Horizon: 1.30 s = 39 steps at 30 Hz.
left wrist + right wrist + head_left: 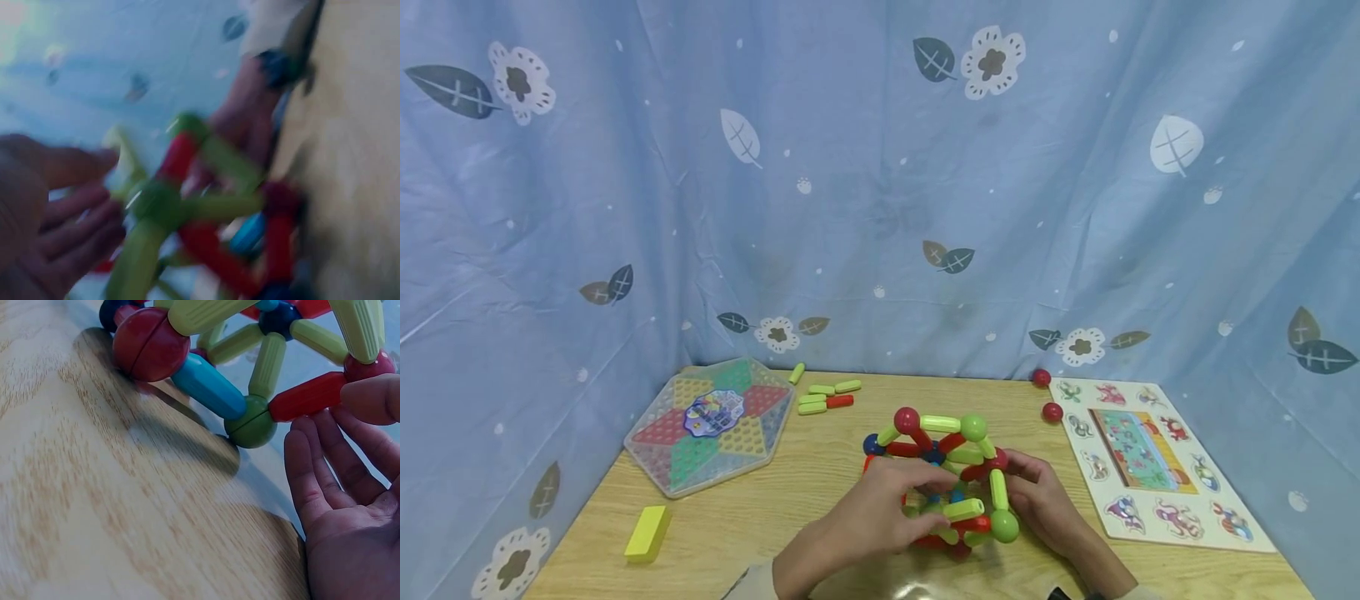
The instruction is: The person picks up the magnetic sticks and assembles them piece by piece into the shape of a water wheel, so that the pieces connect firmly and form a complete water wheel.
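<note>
A magnetic stick-and-ball structure (940, 424) of yellow-green, red and blue sticks with coloured balls sits at the front middle of the table. My right hand (1045, 502) holds its right side. In the right wrist view the thumb lies over the end of a red stick (306, 399), the fingers under it, near a green ball (251, 422). My left hand (880, 504) is at the structure's near left side, thumb and fingers spread apart beside a jutting yellow-green stick (964, 509). The left wrist view is blurred; its fingers lie alongside a green ball (153, 203).
Loose yellow-green and red sticks (826, 403) lie at the back, beside a hexagonal checkers board (700, 458). A yellow block (647, 534) is at front left. Two red balls (1052, 412) rest near a picture puzzle board (1150, 533) on the right. A blue curtain (880, 208) surrounds the table.
</note>
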Available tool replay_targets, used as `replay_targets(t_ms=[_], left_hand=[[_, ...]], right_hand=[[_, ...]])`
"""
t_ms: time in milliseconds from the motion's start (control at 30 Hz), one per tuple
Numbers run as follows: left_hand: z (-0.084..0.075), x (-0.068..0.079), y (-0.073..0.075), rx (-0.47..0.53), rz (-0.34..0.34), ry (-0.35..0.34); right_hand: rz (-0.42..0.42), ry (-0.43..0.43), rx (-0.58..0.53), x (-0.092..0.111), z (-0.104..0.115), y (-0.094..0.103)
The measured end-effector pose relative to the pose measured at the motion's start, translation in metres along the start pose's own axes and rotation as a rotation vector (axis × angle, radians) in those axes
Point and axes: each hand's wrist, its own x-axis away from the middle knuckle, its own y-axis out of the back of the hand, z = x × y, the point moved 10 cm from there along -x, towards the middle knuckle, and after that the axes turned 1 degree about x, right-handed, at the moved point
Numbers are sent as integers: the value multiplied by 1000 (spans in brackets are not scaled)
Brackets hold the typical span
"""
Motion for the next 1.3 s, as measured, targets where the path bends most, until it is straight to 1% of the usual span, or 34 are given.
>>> replay_targets(t_ms=[100, 200, 267, 333, 400, 533, 633, 733, 800, 867, 933, 1000, 1067, 1100, 1200, 1233, 1300], left_hand=[[13, 12, 23, 212, 21, 4], [31, 27, 47, 424, 53, 23], [46, 36, 62, 520, 68, 26], [62, 43, 77, 579, 66, 33], [81, 49, 91, 610, 56, 51], [121, 59, 113, 599, 17, 133], [149, 63, 126, 540, -11, 179], [173, 65, 135, 442, -47, 224], [187, 65, 140, 378, -71, 250], [199, 65, 143, 315, -110, 311], [208, 63, 146, 236, -162, 357], [214, 58, 148, 132, -216, 404], [215, 51, 150, -35, -255, 420], [214, 47, 150, -130, -263, 418], [212, 36, 143, -367, -251, 422], [212, 34, 140, -418, -246, 435], [213, 31, 133, -481, -238, 452]], right_hand=[[-1, 1, 8, 1, 1, 0], [2, 8, 3, 2, 3, 0], [5, 12, -3, 2, 3, 0], [8, 17, -6, 2, 3, 0], [7, 16, -4, 2, 3, 1], [-3, 6, -2, 3, 1, 2], [-8, 4, 0, 3, 1, 2], [-4, 7, 0, 2, 1, 0], [4, 8, -3, 2, 1, -1], [11, 7, -7, 1, 0, -3], [15, 7, -10, 1, 0, -3], [18, 9, -13, 1, 1, -4], [19, 11, -16, 0, 1, -4], [20, 12, -17, 0, 1, -4], [19, 12, -20, -1, 1, -4], [18, 12, -22, -1, 1, -4], [18, 10, -25, -1, 0, -4]])
